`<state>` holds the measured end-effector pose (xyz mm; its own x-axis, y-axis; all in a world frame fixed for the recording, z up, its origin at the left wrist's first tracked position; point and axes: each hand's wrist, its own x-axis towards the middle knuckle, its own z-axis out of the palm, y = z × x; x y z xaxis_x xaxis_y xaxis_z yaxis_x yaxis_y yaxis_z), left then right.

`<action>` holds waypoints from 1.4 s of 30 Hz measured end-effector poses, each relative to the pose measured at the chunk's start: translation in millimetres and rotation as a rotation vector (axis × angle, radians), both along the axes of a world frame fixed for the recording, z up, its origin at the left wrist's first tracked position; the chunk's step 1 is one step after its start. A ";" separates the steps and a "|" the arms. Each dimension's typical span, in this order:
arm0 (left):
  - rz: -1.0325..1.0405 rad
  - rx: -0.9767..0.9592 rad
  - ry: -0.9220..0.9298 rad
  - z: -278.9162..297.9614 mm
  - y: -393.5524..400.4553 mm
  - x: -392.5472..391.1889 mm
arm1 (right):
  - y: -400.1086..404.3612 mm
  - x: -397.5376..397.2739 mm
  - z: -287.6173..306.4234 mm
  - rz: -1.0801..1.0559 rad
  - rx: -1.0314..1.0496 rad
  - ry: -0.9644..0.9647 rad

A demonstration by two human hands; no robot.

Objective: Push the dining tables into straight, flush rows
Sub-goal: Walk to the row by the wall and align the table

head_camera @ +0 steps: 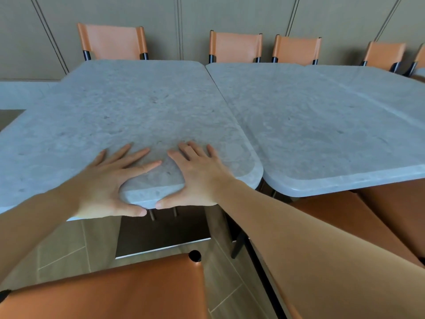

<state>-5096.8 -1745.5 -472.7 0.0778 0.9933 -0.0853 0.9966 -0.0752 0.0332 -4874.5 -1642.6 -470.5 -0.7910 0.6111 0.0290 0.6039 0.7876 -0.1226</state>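
Observation:
A grey stone-topped dining table (128, 111) stands in front of me. My left hand (108, 185) lies flat on its near edge, fingers spread straight on the top and thumb against the rim. My right hand (197, 178) lies beside it the same way, thumb along the rim. A second grey table (322, 134) stands to the right, its side edge meeting the first along a narrow seam. The first table's near corner sits slightly further from me than the second's. A third tabletop (379, 86) adjoins further right.
Orange chairs with black legs line the far side against a panelled wall, such as one (112, 41) and another (235, 46). An orange chair back (115, 293) is right below me and another chair (368, 217) at my right. A grey surface (20, 89) lies far left.

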 end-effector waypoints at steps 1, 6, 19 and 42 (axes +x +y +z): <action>0.001 0.008 0.003 -0.6 0.1 0.9 | 1.0 0.1 -0.5 0.004 0.007 0.012; 0.155 -0.056 -0.029 6.9 -3.8 19.7 | 3.2 0.6 -4.4 0.048 0.003 0.050; 0.305 0.040 -0.086 24.7 67.7 295.2 | 90.0 245.0 31.9 -0.103 -0.094 0.233; 0.206 0.013 -0.002 -6.6 167.1 395.6 | 172.3 398.9 -1.2 -0.421 0.065 0.000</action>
